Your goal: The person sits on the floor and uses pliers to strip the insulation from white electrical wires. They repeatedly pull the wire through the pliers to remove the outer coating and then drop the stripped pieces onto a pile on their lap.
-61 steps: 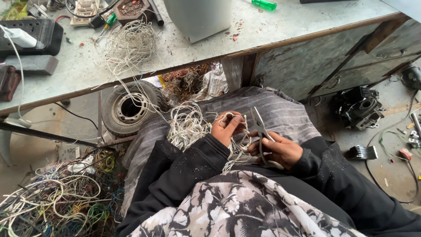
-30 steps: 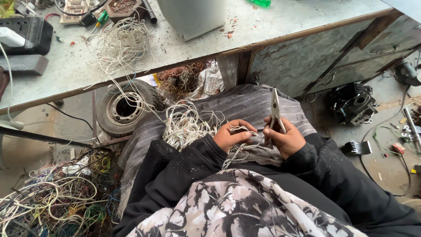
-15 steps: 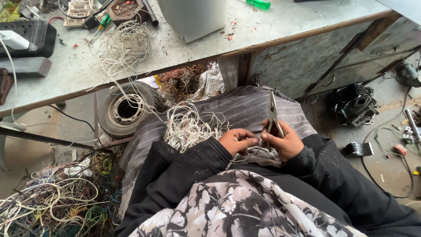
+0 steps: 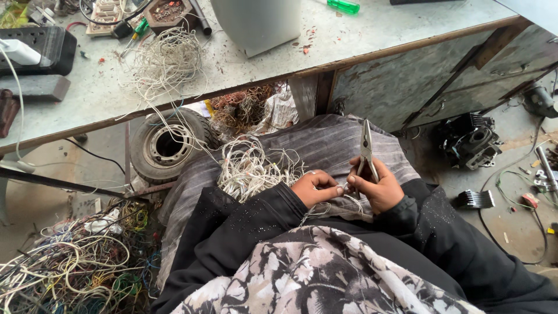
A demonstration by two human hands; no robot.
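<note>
on lap: white wire bundle
left hand: pinching wire strand
right hand: gripping pliers, tip up

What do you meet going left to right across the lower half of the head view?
Pile of coloured wires → small wheel → white wire bundle → left hand → right hand holding pliers → black engine part.

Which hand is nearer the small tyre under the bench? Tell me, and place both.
Left. The left hand lies on the lap right of the tyre, beside the pale wire bundle. The right hand, holding pliers, is farther right.
</note>
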